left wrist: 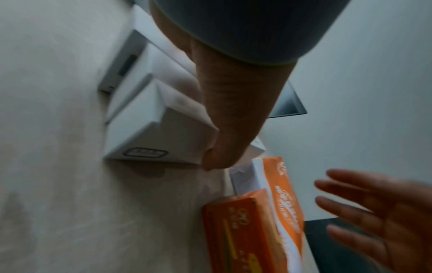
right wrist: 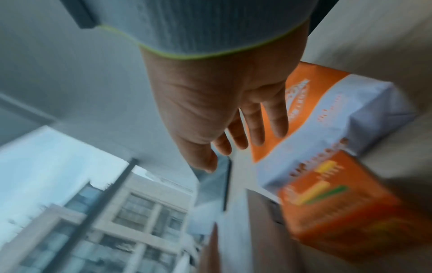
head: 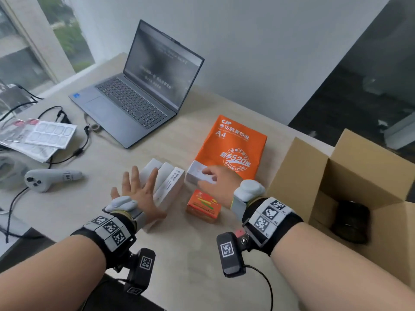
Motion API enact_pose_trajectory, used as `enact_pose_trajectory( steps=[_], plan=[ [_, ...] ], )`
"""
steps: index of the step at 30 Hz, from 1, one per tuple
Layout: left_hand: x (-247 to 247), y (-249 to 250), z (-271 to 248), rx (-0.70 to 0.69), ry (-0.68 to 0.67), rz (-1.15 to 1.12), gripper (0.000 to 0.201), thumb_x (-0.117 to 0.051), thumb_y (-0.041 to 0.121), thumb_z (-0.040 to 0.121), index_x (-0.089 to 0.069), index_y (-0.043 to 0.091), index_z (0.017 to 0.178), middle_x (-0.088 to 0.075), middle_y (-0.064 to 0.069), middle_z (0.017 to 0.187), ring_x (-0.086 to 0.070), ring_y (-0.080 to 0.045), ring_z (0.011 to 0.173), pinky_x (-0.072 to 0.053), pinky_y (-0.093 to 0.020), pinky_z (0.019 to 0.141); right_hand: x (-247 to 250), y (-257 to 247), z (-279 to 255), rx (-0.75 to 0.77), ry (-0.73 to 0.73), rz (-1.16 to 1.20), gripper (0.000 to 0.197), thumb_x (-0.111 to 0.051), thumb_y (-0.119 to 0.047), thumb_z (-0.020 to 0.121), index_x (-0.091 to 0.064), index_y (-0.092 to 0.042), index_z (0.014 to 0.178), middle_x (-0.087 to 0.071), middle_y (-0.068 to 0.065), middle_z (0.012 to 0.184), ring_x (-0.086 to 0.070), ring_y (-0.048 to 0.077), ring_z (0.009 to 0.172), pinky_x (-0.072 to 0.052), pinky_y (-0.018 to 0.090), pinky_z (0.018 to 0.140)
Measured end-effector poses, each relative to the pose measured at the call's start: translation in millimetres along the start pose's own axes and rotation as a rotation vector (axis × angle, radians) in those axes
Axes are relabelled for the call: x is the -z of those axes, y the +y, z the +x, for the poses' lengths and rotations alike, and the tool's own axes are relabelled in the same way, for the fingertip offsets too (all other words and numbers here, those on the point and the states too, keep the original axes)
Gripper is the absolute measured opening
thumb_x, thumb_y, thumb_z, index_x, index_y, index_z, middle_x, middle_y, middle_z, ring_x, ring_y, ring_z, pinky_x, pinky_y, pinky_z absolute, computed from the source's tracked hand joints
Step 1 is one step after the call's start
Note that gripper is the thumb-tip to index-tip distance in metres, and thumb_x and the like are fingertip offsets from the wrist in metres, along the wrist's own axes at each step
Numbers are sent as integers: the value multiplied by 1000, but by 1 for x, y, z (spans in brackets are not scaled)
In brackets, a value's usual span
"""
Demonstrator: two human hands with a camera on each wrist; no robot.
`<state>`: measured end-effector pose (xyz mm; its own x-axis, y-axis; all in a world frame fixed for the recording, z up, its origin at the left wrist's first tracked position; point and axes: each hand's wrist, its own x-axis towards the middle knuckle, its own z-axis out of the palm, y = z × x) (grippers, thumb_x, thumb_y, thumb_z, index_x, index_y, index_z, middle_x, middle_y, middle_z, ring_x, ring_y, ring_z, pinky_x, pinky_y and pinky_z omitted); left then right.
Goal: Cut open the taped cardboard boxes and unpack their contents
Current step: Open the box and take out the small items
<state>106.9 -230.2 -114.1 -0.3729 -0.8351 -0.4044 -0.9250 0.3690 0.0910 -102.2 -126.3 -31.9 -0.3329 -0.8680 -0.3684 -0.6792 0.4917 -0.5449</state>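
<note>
An open cardboard box [head: 314, 167] stands at the right with a black object [head: 352, 223] inside. Unpacked items lie mid-table: three white boxes [head: 167, 182] side by side, an orange A4 paper ream [head: 231, 144] and a small orange box [head: 203, 206]. My left hand [head: 137, 189] is spread flat over the white boxes [left wrist: 145, 129], holding nothing. My right hand [head: 211, 179] is over the ream's white near end, fingers straight [right wrist: 257, 129] and empty. Both wrist views are blurred, so contact is unclear. The ream [right wrist: 339, 110] and small orange box [right wrist: 339, 203] lie beside it.
An open laptop [head: 139, 95] stands at the back. A grey controller [head: 45, 179], sticker sheets [head: 42, 135] and black cables [head: 76, 151] fill the left side. The table's near edge [head: 67, 241] runs under my forearms. A window is on the far left.
</note>
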Motion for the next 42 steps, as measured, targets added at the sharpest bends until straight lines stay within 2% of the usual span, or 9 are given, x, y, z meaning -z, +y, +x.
enact_pose_trajectory(
  steps=[4,9,14,18,20,24,32,39,42],
  plan=[
    [41,56,-11,-183,178,-227,97,-50,61,68,-12,47,156,-4,2,170,-4,-23,156,-18,-53,120,66,-1,-31,45,295,390,12,-59,-27,93,-70,-28,87,-75,-5,85,-70,15,80,-57,33,74],
    [71,155,-45,-648,211,-445,71,-38,61,68,-65,31,127,-56,5,144,-50,-24,134,-40,-44,108,143,60,-77,-61,584,504,20,-56,-21,94,-71,-12,85,-68,0,70,-59,9,57,-49,21,55],
    [55,250,-100,-984,41,-304,70,-37,72,67,-69,36,117,-50,4,152,-44,-23,142,-40,-49,112,162,195,-125,-414,704,572,19,-55,-20,93,-67,-21,78,-66,3,75,-55,16,60,-43,26,52],
    [28,295,-123,-971,-252,162,99,-50,94,55,-41,49,143,-6,12,170,4,-26,157,-14,-57,123,130,294,-153,-660,551,396,18,-60,-23,94,-74,-13,88,-70,8,92,-63,27,92,-46,33,75],
    [12,308,-129,-959,-322,291,103,-67,87,56,-37,49,147,6,13,170,16,-29,155,-12,-60,123,119,328,-158,-714,422,226,29,-56,-25,96,-73,-8,113,-66,12,127,-58,31,119,-43,32,92],
    [-7,321,-142,-913,-291,417,93,-75,75,67,-43,42,148,16,12,168,25,-35,152,-23,-58,122,102,344,-157,-718,79,-170,41,-43,-34,102,-58,-28,140,3,-1,169,-10,28,155,-19,36,122],
    [-21,322,-142,-848,-233,354,86,-72,77,66,-46,47,142,15,19,166,26,-27,152,-21,-62,121,97,352,-147,-688,124,-132,63,-42,-27,100,-21,-20,159,6,0,168,1,26,155,-8,43,125],
    [-23,316,-134,-874,-238,223,91,-60,89,60,-47,47,139,-6,21,165,14,-20,155,-22,-61,121,137,319,-175,-472,513,266,47,-39,-24,102,-51,-19,147,-45,-3,154,-45,22,138,-34,33,114],
    [-6,316,-135,-871,-179,-157,92,-60,87,62,-52,36,137,-46,11,150,-35,-17,145,-38,-46,115,147,286,-188,-324,691,543,36,-47,-25,99,-71,-24,125,-69,-20,104,-63,11,91,-57,41,91]
  ],
)
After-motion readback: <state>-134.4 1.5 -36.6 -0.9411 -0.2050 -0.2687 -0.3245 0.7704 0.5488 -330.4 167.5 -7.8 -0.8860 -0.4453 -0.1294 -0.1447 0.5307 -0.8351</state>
